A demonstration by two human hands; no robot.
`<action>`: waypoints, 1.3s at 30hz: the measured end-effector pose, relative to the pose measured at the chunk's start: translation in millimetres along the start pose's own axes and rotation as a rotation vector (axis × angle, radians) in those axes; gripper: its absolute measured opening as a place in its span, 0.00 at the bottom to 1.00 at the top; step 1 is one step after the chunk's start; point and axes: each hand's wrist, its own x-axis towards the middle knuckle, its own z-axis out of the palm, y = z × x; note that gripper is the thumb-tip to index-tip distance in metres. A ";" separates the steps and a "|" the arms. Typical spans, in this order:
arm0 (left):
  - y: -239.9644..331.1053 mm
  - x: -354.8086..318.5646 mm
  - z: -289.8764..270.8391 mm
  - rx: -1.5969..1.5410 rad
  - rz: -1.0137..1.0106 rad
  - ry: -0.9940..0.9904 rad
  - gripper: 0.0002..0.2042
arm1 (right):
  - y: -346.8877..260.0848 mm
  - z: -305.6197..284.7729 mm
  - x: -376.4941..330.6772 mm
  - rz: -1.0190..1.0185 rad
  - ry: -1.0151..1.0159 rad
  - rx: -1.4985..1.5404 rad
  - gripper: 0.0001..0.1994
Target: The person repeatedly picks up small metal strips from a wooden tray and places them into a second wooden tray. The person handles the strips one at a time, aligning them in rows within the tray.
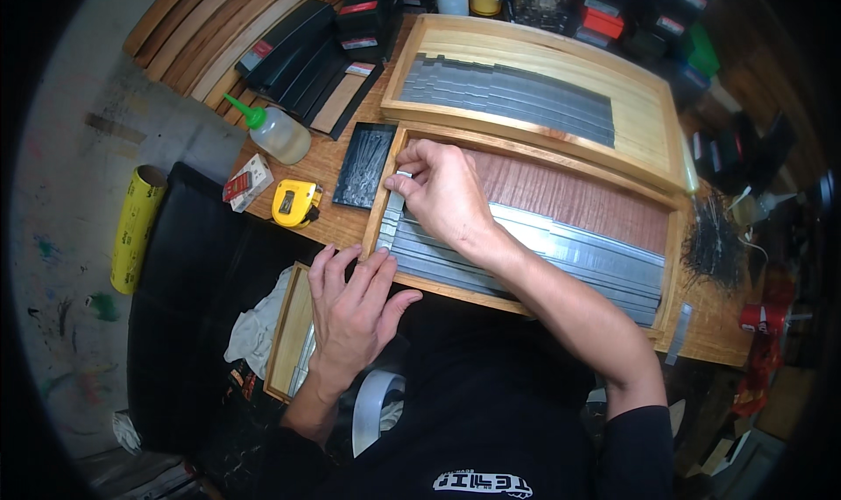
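Note:
A shallow wooden tray point(534, 154) with a reddish-brown wood-grain bottom lies in front of me. Long grey metal strips point(561, 241) fill its near half, side by side. Along its left end runs a column of short grey metal pieces point(392, 215). Above that column my right hand point(451, 193) is closed in a pinch, with the end of a small metal piece point(404, 175) showing at the fingertips. My left hand point(355, 307) has its fingers stretched out and its thumb apart; the fingertips rest at the tray's near left corner.
Behind stands a second wooden tray point(543, 28) with dark grey strips. Left are a black block point(363, 167), a yellow tape measure point(296, 203), a small box point(248, 184) and a green-tipped squeeze bottle point(282, 136). Black bristly fibres point(714, 241) and a loose strip point(679, 333) lie right.

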 end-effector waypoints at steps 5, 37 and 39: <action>6.4 3.2 -4.2 -0.004 -0.011 -0.025 0.27 | -20.8 -30.5 1.4 -0.029 -0.111 -0.142 0.09; 20.8 20.2 -10.5 0.039 -0.063 -0.135 0.35 | -32.2 -37.4 -3.0 0.287 -0.647 0.009 0.14; 19.5 22.9 -14.3 0.010 -0.054 -0.130 0.34 | -28.9 -41.1 -1.3 0.283 -0.655 0.071 0.15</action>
